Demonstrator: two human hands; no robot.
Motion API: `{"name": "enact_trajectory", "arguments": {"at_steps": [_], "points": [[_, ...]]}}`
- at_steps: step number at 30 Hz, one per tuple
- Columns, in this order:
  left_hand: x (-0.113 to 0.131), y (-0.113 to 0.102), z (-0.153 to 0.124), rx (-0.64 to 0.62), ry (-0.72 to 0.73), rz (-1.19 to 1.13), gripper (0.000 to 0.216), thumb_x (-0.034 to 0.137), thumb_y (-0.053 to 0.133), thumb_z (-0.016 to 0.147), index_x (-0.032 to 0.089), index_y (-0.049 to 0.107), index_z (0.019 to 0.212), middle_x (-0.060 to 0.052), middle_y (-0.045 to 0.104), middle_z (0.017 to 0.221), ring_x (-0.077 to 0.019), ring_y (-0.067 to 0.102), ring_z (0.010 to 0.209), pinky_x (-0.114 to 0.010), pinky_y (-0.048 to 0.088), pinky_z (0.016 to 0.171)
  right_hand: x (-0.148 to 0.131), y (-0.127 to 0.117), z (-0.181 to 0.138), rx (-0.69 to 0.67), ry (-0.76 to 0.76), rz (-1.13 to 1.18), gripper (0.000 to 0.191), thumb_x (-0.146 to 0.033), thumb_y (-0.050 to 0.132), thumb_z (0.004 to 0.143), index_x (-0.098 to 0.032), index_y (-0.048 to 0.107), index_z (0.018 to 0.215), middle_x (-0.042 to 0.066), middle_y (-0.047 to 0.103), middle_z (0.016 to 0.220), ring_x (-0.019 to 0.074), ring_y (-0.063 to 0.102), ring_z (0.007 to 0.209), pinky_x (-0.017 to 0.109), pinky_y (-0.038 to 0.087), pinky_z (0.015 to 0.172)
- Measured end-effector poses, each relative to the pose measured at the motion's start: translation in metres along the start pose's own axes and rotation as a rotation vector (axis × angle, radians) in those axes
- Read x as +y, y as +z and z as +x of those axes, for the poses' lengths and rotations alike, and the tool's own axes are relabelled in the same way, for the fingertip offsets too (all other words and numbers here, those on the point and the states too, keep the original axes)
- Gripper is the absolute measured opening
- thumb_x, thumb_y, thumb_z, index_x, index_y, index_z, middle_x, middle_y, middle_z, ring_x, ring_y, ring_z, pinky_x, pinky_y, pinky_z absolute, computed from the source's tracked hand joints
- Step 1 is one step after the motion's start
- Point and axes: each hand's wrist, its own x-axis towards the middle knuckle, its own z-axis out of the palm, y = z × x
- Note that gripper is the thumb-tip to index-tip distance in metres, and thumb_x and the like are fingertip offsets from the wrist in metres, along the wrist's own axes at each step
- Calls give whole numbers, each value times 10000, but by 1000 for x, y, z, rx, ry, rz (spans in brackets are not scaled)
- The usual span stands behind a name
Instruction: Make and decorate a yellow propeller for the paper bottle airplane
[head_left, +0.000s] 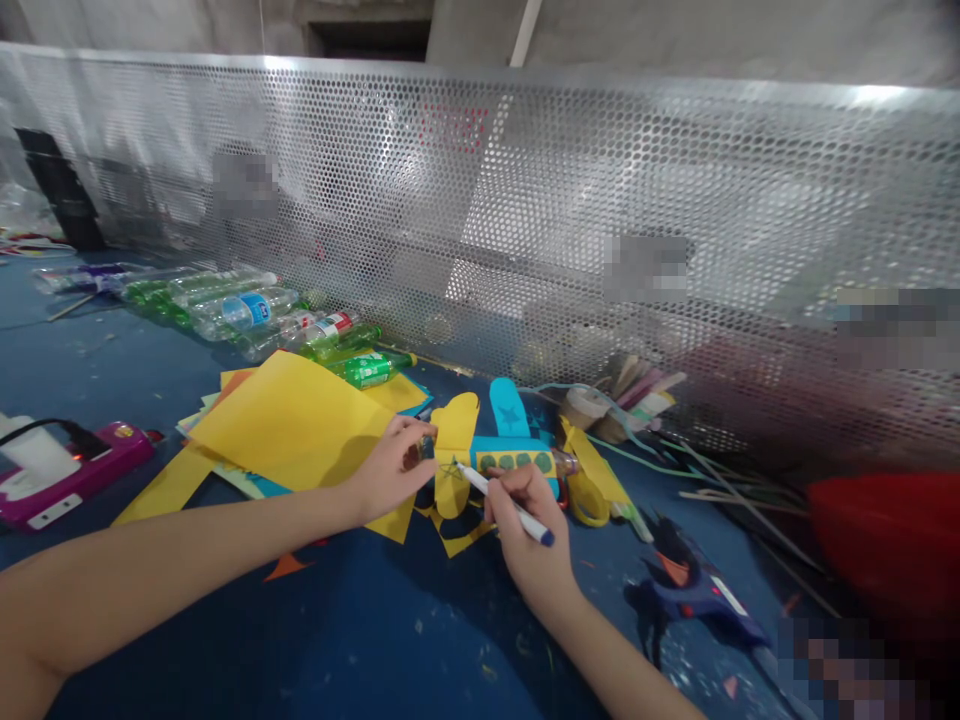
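A craft plane made from a bottle lies on the blue table, wrapped in blue and yellow paper with yellow wings and a blue tail fin. My left hand is closed on its left end, holding it still. My right hand is closed on a white marker with a blue cap. The marker's tip touches the yellow wing, where a star outline is drawn.
Sheets of yellow paper lie left of the plane. Several plastic bottles lie along the perforated metal screen. A blue glue gun rests at the right, a pink device at the left, sticks and tape behind.
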Motion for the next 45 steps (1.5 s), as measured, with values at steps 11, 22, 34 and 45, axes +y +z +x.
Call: {"name": "enact_trajectory", "arguments": {"at_steps": [11,22,34,45], "points": [[2,0,0,4,-2,-7,274,304,512,835,200,531,1088,-64,452,1089,-149,535,780,-337,517,742,-2,0,0,-9,14,20,241,-248,518,914,-239,406,701,-55,461,579,136,478,583,285,427,646],[0,1,0,15,6,-2,260,292,518,839,202,544,1081,-61,464,1090,-146,536,774,-340,520,747,0,0,1,-24,4,17,248,-248,518,922,-239,401,704,-59,466,588,125,455,556,289,435,665],[0,1,1,7,4,11,279,305,510,834,200,530,1092,-68,458,1096,-151,545,778,-345,516,737,-2,-1,0,5,-55,-13,261,-231,506,923,-237,402,683,-65,441,562,128,467,578,331,445,810],[0,0,1,13,-9,4,272,312,524,838,209,539,1089,-56,459,1079,-146,542,773,-331,521,724,-5,0,-3,-87,-34,-6,259,-261,514,926,-235,394,698,-46,461,594,120,423,536,247,354,526]]}}
